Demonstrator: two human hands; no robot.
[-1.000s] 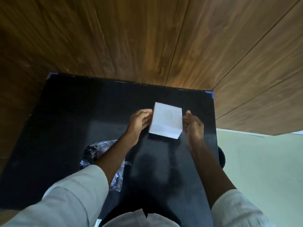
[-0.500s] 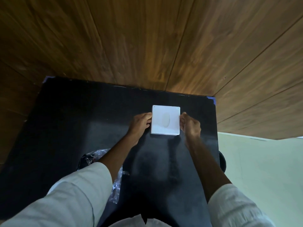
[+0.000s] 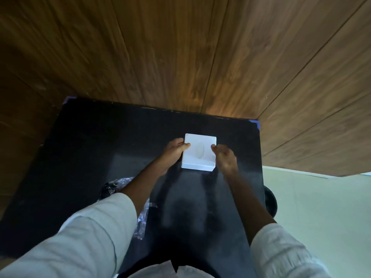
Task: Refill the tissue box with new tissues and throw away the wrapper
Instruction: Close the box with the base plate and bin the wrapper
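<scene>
Gripping the white tissue box (image 3: 199,152) from both sides, the person's two hands close on it over the black bench (image 3: 90,157). The left hand (image 3: 174,151) presses against the box's left side, its thumb lying over the top face near the left edge. The right hand (image 3: 224,157) clamps the box's right side, fingertips curled onto the top edge there. The box shows its top face with an oval opening in the middle and a thin strip of its near side wall; whether its base touches the bench cannot be told. Both forearms run back from the box toward the camera into light grey sleeves (image 3: 90,237). Near of the box and to its left, a crumpled clear plastic wrapper (image 3: 143,215) with dark print lies on the bench, largely hidden under the left forearm and sleeve. Beyond the box, the bench's far edge meets a wood-panelled wall (image 3: 180,57). To the right of the box, past the bench edge, lies a pale floor (image 3: 321,197), with a dark round object (image 3: 271,201) just beside the bench edge.
</scene>
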